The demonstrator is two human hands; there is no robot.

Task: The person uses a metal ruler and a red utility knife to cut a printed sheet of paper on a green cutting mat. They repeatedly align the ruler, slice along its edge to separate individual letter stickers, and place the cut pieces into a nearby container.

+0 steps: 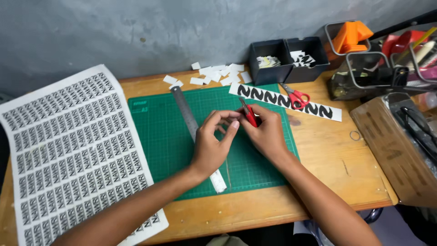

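Head view: over the green cutting mat, the right hand grips a red craft knife; the left hand pinches a small paper piece, hardly visible. Best to keep the fingertips clear of the blade.

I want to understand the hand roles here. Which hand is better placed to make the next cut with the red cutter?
Probably the right hand: it already holds the red cutter above the green cutting mat. The left hand holds no tool; its fingers meet the cutter's tip area and seem to steady something too small to identify.
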